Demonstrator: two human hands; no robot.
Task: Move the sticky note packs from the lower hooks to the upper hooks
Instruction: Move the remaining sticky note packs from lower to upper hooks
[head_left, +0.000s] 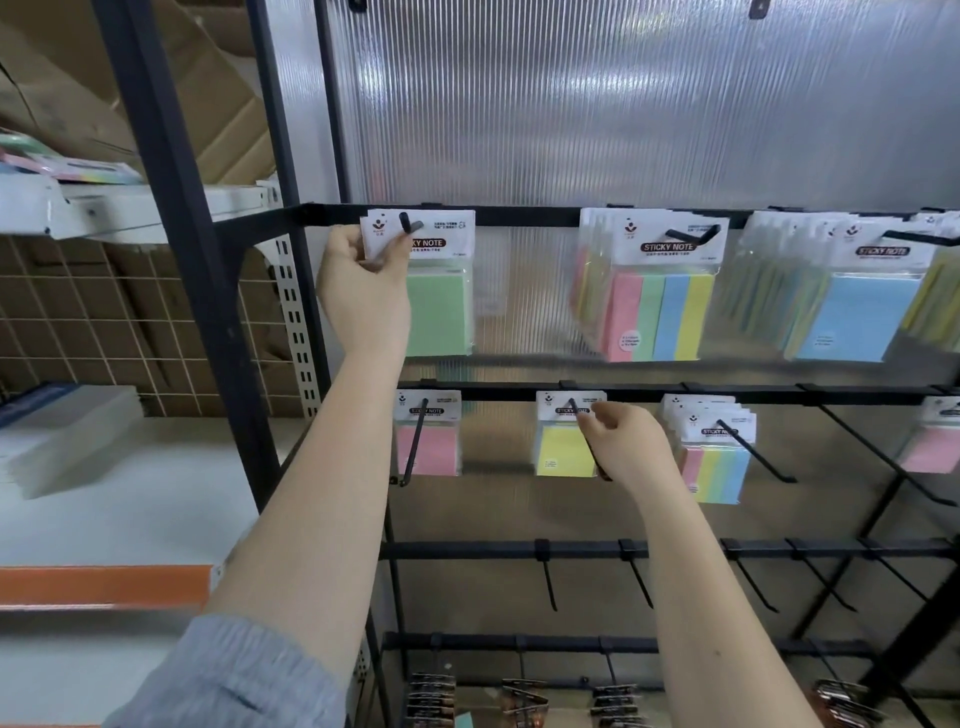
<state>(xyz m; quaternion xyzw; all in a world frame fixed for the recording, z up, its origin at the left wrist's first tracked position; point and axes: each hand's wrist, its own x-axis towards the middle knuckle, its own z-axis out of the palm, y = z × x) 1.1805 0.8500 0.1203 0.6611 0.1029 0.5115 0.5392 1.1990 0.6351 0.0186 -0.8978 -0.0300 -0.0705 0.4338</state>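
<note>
Four black rails cross a black rack backed by a ribbed clear panel, which fills the view from 12 to 3 o'clock. At 9 o'clock a white shelf holds cardboard boxes.

Along the top rail, three hooks carry packs. A thick bunch with pink, green, blue and yellow strips hangs just right of centre, its white header reading "STICKY NOTE". At 3 o'clock hangs a bunch with blue pads, the same words on its header.

On the second rail, a pink pack hangs at centre, a multicolour bunch at 4 o'clock, and another pink pack at the right edge.

The left hand, at 10 o'clock, pinches the white header of a green pack, whose hole sits over the tip of the upper hook; "KY NOTE" shows beside the fingers.

The right hand, just below centre, has its fingers curled at the header of a yellow pack hanging on a lower hook; whether they pinch it cannot be told.

Small metal clips hang at 6 o'clock.
</note>
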